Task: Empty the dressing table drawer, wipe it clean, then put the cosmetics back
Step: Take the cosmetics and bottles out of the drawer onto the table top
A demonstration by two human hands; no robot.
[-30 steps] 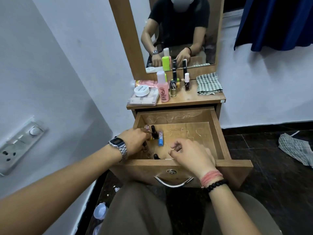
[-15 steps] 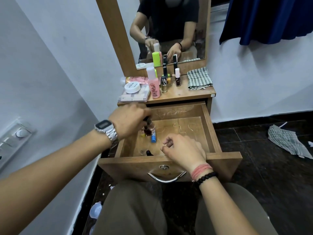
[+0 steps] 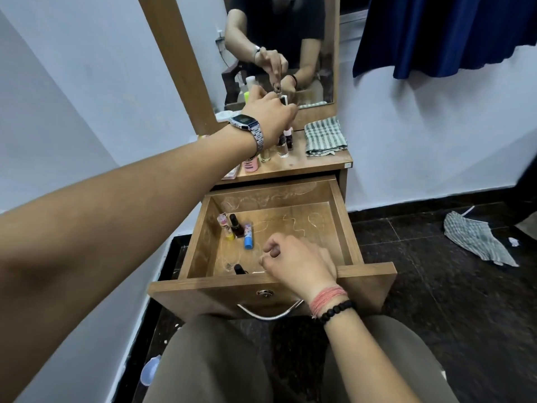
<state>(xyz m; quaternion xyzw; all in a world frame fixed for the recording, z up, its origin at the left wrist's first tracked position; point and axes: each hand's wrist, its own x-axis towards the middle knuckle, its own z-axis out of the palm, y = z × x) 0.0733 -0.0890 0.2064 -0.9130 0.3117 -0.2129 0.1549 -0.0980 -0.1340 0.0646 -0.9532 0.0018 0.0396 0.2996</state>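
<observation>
The wooden drawer [image 3: 346,228] is pulled out over my knees. In it lie a pink and yellow lip balm [image 3: 226,228], a dark nail polish bottle [image 3: 236,226], a blue-capped tube [image 3: 248,236] and a black-capped item [image 3: 239,269] by the front wall. Hair strands litter its floor. My left hand [image 3: 270,119] is raised over the table top [image 3: 316,164] and grips a small bottle, shown only in the mirror. My right hand [image 3: 296,261] rests inside the drawer with curled fingers; its palm is hidden.
Small bottles [image 3: 283,148], a pink bottle [image 3: 250,164] and a folded checked cloth [image 3: 325,136] stand on the table top below the mirror [image 3: 316,53]. A wall runs close on the left. Another checked cloth [image 3: 476,238] lies on the dark floor at right.
My left hand lifted a small bottle out of the drawer and carried it up over the table top. My right hand stayed in the drawer.
</observation>
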